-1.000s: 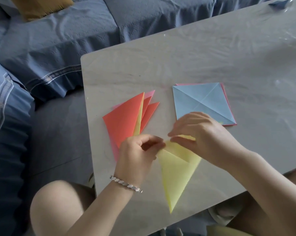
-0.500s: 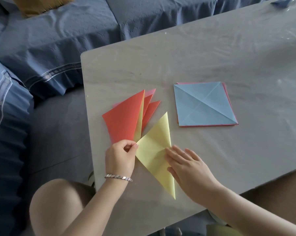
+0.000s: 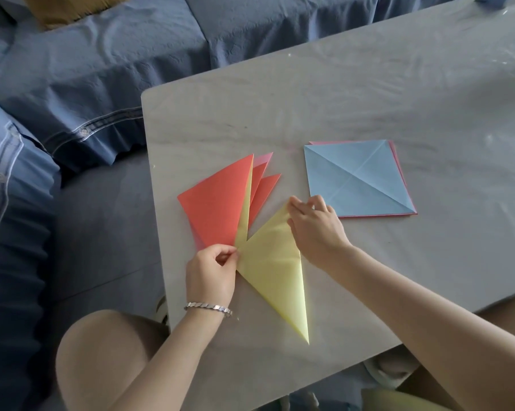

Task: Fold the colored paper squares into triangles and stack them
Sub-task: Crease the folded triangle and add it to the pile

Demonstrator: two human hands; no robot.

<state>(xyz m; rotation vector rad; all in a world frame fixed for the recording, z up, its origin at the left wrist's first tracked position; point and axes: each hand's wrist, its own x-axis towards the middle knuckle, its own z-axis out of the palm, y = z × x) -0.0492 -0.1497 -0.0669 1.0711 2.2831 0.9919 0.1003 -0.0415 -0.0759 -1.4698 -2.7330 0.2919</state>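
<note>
The left hand pinches the yellow triangle at its left corner; the right hand seemingly pinches its far tip (folded red stack just beside, on the table).

On the table, near its left edge, a fan of folded triangles lay spread, tips pointing away from the person. To its right, well apart, sat a stack of flat squares. Nearer the person lay a single triangle, its left corner touching the fan's near end. The left hand pinched that corner. The right hand held the far tip, apparently in a pinch, just beside the stack. A sofa stood behind and left of the table.
</note>
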